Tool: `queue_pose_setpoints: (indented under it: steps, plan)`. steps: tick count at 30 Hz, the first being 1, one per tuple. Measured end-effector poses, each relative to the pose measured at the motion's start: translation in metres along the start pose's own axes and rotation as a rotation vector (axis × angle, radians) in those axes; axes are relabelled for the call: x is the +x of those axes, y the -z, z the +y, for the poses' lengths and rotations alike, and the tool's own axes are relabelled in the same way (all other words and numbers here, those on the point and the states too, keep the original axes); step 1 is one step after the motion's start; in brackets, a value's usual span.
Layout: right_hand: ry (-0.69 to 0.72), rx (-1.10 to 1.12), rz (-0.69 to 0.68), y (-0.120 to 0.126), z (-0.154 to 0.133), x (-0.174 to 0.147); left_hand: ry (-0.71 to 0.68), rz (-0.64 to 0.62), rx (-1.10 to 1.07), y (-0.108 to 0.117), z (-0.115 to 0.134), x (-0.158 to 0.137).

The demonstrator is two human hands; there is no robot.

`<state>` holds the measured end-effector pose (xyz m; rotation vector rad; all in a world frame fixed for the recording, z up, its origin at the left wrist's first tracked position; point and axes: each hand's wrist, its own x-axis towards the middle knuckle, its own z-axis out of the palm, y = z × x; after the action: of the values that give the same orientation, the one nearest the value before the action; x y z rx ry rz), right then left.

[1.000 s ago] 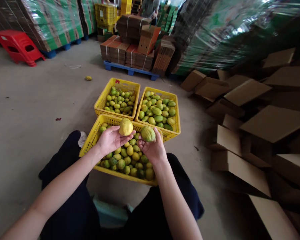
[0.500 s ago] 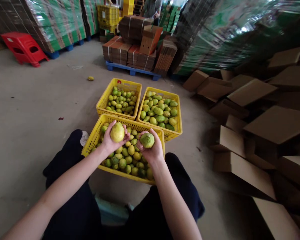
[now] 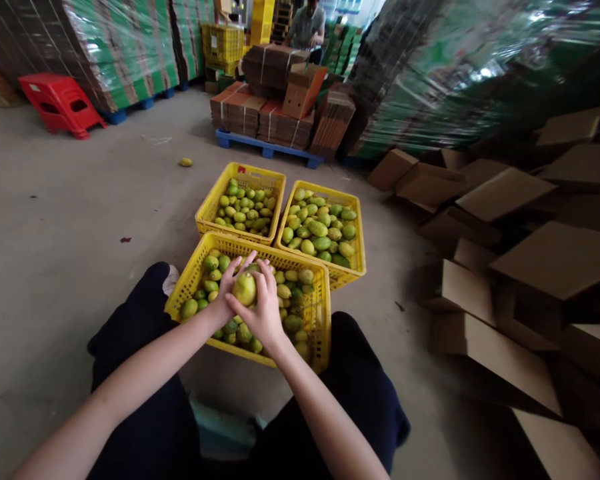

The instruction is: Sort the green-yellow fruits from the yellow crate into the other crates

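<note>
My left hand (image 3: 223, 298) and my right hand (image 3: 266, 313) meet over the near yellow crate (image 3: 322, 313), both closed around a yellow-green lemon (image 3: 245, 289). The right thumb and fingers curve across its near and right sides; the left hand supports it from the left. Part of a greener lemon (image 3: 253, 267) shows just behind, between the fingertips; how it is held is partly hidden. Below the hands, yellow and green lemons (image 3: 293, 323) fill the crate, some covered by my hands and forearms.
Two more yellow crates of fruit, one at far left (image 3: 205, 212) and one at right (image 3: 359, 253), adjoin the near crate. A lone lemon (image 3: 185, 162) lies on the floor. Cardboard boxes (image 3: 500, 193) pile up at right. Behind are a blue pallet (image 3: 267, 148), a red stool (image 3: 60, 103) and a person (image 3: 305, 30).
My hands, apart before with a yellow lemon in the left and a green one in the right, have come together. The right hand has moved left onto the lemon by the left hand.
</note>
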<state>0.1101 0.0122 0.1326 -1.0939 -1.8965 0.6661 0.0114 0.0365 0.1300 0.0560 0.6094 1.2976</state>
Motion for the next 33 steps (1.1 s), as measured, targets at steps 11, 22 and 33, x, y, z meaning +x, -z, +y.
queue_pose_setpoints:
  steps: [11, 22, 33]
  plan:
    - [0.143, 0.075, -0.001, 0.041, -0.001, 0.006, -0.509, -0.054, 0.309, -0.022, 0.039, -0.003]
    - [0.048, 0.091, 0.069, 0.044, -0.002, 0.017, -0.503, -0.009, 0.301, -0.026, 0.044, -0.016]
    - [-0.738, 1.083, 0.008, 0.029, 0.004, 0.028, -0.075, 0.187, -0.113, -0.028, 0.036, -0.005]
